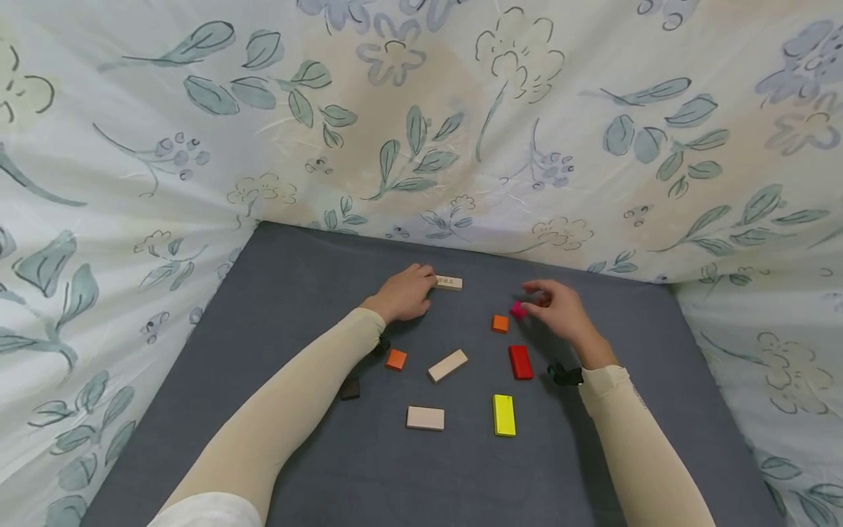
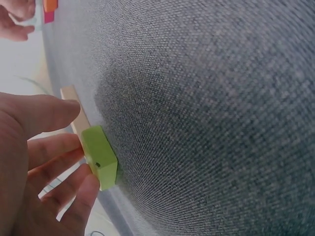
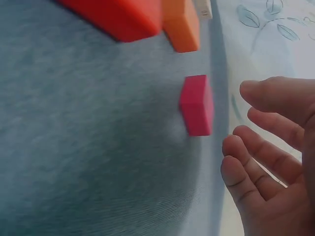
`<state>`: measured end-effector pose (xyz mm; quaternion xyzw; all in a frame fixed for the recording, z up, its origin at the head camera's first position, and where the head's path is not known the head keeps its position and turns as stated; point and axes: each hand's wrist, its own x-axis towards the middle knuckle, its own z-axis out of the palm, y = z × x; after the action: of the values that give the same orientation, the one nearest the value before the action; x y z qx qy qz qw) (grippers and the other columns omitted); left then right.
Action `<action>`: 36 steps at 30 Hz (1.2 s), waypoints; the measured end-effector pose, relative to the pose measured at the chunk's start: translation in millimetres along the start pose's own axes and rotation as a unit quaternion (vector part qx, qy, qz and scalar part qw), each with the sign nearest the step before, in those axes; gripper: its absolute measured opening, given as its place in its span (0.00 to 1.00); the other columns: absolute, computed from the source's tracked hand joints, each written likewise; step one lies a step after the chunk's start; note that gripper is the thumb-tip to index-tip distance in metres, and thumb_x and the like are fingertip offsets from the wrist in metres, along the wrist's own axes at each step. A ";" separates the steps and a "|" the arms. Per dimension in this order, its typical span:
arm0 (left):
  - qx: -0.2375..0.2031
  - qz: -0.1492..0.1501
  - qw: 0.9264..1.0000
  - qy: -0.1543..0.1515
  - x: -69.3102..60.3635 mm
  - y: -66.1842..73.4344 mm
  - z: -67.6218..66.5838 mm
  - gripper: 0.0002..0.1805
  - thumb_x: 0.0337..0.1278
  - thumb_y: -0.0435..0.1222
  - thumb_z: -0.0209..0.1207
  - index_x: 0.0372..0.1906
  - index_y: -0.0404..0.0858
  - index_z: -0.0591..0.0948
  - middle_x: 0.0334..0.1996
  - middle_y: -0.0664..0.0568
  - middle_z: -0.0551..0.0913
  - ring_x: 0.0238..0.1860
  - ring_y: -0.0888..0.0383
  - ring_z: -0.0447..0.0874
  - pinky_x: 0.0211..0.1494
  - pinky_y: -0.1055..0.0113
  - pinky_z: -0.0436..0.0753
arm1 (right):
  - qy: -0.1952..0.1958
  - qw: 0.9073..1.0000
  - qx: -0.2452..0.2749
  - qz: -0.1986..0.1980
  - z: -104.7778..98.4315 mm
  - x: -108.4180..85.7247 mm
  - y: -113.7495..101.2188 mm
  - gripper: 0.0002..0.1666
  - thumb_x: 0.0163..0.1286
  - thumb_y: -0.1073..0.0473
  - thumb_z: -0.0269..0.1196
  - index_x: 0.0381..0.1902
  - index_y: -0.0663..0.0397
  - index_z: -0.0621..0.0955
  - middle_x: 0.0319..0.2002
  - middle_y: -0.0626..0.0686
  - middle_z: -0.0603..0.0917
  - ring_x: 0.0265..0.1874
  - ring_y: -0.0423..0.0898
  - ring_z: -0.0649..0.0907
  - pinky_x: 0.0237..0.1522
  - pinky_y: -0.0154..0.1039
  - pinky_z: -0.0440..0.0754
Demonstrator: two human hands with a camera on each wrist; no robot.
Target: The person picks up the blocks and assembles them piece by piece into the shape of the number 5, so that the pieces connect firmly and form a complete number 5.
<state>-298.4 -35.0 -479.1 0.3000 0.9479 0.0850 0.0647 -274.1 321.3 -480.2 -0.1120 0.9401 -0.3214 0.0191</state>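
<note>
Two blocks lie far off, one green block (image 2: 100, 156) perhaps touched by the loosely parted left hand (image 1: 405, 293), one pink block (image 3: 198, 105) neighboured by the empty, spread right hand (image 1: 558, 309); grasping seems begun, closure being needed.

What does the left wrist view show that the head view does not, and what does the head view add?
Only the left wrist view shows a lime green block.

Only the head view shows the yellow block, red block, dark brown block, tan block, pale beige block and left-side orange block.

Both show the left hand, the right hand, the pale wooden block, the magenta block and the other orange block.
</note>
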 end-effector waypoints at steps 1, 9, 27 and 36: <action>-0.001 0.000 1.000 0.000 0.0 0.2 0.0 0.24 0.81 0.39 0.62 0.74 0.38 0.79 0.73 0.48 0.74 0.70 0.49 0.72 0.69 0.56 0.78 | -0.002 1.000 -0.002 0.003 0.4 -1.8 1.5 0.26 0.77 0.59 0.72 0.69 0.58 0.83 0.56 0.61 0.85 0.44 0.56 0.81 0.44 0.53 0.81; -0.002 -0.003 1.000 -0.005 0.2 1.3 0.1 0.24 0.81 0.39 0.62 0.74 0.39 0.79 0.73 0.48 0.73 0.70 0.49 0.72 0.68 0.55 0.78 | -0.009 1.000 -0.010 0.011 8.2 -9.9 5.0 0.26 0.74 0.59 0.75 0.66 0.58 0.84 0.39 0.57 0.84 0.33 0.53 0.79 0.35 0.48 0.78; -0.006 -0.003 1.000 -0.002 2.3 -0.6 -1.9 0.23 0.80 0.40 0.63 0.72 0.39 0.81 0.70 0.48 0.76 0.66 0.49 0.73 0.65 0.56 0.80 | -0.012 1.000 -0.018 0.012 19.2 -4.5 8.9 0.24 0.72 0.60 0.76 0.62 0.62 0.85 0.42 0.58 0.86 0.34 0.52 0.81 0.34 0.45 0.82; -0.009 -0.009 1.000 -0.006 3.9 0.5 -4.4 0.23 0.80 0.42 0.63 0.72 0.40 0.81 0.70 0.49 0.76 0.66 0.50 0.74 0.65 0.56 0.80 | -0.020 0.999 -0.024 0.015 17.0 2.1 3.9 0.21 0.73 0.63 0.74 0.61 0.62 0.87 0.39 0.58 0.85 0.34 0.53 0.80 0.34 0.46 0.81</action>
<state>-302.1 -32.9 -475.0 0.2914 0.9493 0.0917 0.0737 -275.1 313.6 -496.0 -0.1047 0.9485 -0.2961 0.0405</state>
